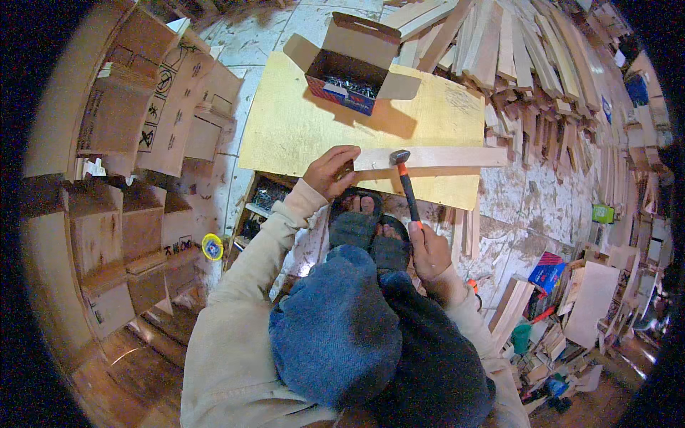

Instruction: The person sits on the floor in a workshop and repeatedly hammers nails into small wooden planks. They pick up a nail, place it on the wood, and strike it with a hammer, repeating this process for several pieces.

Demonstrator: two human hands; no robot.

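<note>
A pale wooden strip [457,156] lies across a yellow board [285,128] in front of me, its right end reaching past the board's edge. At the strip's left end, my left hand [332,171] is closed on it with curled fingers. My right hand [430,251] grips the lower handle of a hammer [407,189] with a black and orange handle. The hammer's head is over the strip's middle, close to a small nail; whether it touches the wood I cannot tell. Farther back on the board stands an open cardboard box [341,98] with many metal nails in it.
Long wooden strips [492,43] are piled at the far right. Wooden compartments [107,242] line the left side, with a round yellow item [212,247] nearby. Wood offcuts [591,303] and a blue and red box [546,272] lie at the lower right. My feet are just below the board.
</note>
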